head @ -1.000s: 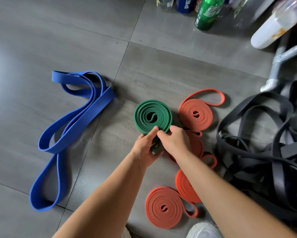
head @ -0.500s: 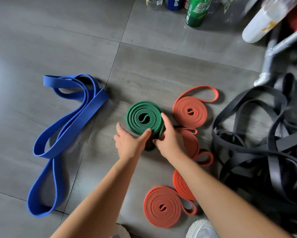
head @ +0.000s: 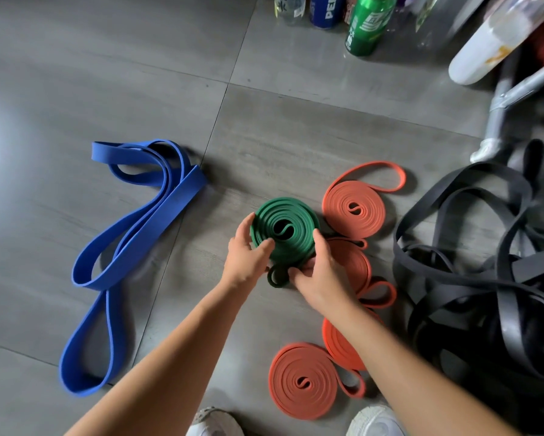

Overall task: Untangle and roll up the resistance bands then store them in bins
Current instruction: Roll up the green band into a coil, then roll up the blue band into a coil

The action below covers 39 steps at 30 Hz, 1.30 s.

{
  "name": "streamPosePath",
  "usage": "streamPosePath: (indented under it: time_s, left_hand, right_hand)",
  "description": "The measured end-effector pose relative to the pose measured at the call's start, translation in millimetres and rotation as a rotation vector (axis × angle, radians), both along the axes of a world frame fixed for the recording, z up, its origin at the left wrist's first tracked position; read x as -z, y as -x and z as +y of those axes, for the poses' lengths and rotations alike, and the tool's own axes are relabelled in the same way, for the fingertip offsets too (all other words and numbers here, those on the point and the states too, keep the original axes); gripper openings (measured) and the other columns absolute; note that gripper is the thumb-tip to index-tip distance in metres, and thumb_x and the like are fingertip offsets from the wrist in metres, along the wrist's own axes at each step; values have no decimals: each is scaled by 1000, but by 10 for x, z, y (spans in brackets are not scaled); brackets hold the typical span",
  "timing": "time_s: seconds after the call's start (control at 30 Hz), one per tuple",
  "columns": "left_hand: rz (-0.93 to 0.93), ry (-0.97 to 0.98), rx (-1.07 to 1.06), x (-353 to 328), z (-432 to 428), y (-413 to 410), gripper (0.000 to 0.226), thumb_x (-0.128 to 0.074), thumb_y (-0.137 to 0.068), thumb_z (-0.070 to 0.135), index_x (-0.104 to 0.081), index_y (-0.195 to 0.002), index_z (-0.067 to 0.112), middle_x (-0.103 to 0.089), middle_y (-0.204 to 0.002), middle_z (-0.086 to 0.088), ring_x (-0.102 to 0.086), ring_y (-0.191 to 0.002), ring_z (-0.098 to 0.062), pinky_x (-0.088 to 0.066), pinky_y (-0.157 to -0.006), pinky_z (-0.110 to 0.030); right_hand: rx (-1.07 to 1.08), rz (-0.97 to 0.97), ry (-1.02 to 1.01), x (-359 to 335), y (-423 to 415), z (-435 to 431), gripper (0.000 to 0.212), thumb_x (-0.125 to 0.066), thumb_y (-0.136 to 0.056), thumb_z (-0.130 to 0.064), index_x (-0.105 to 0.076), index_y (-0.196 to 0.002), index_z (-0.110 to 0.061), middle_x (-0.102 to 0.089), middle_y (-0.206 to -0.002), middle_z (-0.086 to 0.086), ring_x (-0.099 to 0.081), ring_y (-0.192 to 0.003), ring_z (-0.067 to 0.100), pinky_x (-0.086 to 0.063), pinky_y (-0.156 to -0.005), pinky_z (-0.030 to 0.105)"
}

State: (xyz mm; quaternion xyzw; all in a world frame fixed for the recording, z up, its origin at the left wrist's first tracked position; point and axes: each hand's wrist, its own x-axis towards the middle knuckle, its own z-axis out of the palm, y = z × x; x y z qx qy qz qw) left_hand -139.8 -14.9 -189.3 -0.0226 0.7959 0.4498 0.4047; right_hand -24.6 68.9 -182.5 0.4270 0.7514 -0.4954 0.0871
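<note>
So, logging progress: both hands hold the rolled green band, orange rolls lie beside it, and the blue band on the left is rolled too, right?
No: the head view shows the blue band unrolled, in loose loops on the left. The left hand and right hand do hold the green roll, orange rolls beside it.

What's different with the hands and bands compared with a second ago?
Both hands were pinched together at the near edge of the green roll; they have spread apart. The left hand now grips its left side, the right hand its right side, fingers on the loose tail. Blue band, orange rolls and black bands stayed put.
</note>
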Motion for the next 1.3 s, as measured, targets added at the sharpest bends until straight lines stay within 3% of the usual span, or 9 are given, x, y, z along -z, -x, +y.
streamPosePath:
  time_s: [0.07, 0.13, 0.37, 0.63, 0.77, 0.87, 0.97, 1.07, 1.3]
  left_hand:
    - [-75, -15, -36, -44, -22, -14, 63, -56, -85, 13, -34, -140, 33, -51, -119, -9, -59, -104, -27, -55, -65, -33]
    - [-72, 3, -21, -66, -39, -63, 65, -51, -86, 6, -31, -141, 35, -43, -128, -10, -56, -109, -30, -56, -68, -38]
    - [-125, -10, -25, -50, -174, 51, 55, -48, -96, 21, -25, -145, 30, -51, -122, 0, -61, -83, -15, -51, -75, -35]
    - [692, 386, 174, -150, -527, 512, 61, -59, -85, 15, -34, -140, 11, -36, -143, -10, -34, -130, -27, -31, -106, -37]
    - [655, 723, 276, -154, -955, 895, 70, -57, -87, 36, -24, -144, 13, -25, -151, -10, -19, -140, -29, -19, -115, -45]
    - [528, 849, 386, -146, -1229, 1015, 64, -51, -88, 51, -33, -139, 17, -41, -139, -11, -37, -129, -33, -32, -104, -48]
    - [570, 829, 464, -100, -1360, 902, 33, -53, -89, 22, -43, -117, 7, -52, -118, -20, -52, -107, -41, -44, -86, -48]
    - [538, 763, 441, -154, -1423, 680, 16, -51, -88, 21, -43, -96, 10, -61, -102, -18, -60, -91, -40, -44, -68, -41]
    - [615, 532, 443, -985, -1354, 210, 36, -62, -82, 33, -41, -105, 14, -62, -85, -11, -59, -77, -36, -35, -59, -31]
  right_hand:
    - [41, 18, 40, 15, -67, 13, 88, -71, -79, -16, -18, -149, -25, -65, -110, 8, -64, -101, 24, -46, -87, 27]
    - [60, 37, 70, 47, -135, -3, 90, -73, -78, -13, -20, -149, -29, -65, -99, 2, -67, -90, 16, -48, -83, 26]
    - [77, 33, -109, 95, -244, 50, 88, -75, -77, -21, -24, -148, -21, -58, -107, 7, -61, -96, 25, -49, -89, 41]
    - [-211, -8, -442, -155, -104, 99, 69, -74, -75, -24, -46, -136, -8, -47, -128, 16, -44, -120, 33, -33, -100, 37]
    - [-287, 2, -429, -249, 12, 0, 67, -72, -76, -22, -46, -136, -9, -40, -137, 17, -40, -127, 35, -30, -106, 38]
    - [-299, -23, -410, -268, 37, -54, 67, -71, -77, -23, -45, -138, -10, -37, -141, 17, -37, -130, 34, -28, -108, 37]
    - [-347, -67, -398, -299, 7, -88, 67, -68, -80, -25, -42, -140, -12, -34, -143, 15, -34, -132, 33, -26, -109, 36]
    - [-432, -103, -405, -404, -8, -119, 67, -65, -83, -29, -37, -142, -14, -28, -147, 13, -30, -135, 30, -22, -111, 32]
    - [-626, -99, -390, -1206, -234, -188, 63, -58, -86, -36, -33, -143, -25, -20, -150, 1, -26, -137, 19, -23, -107, 26]
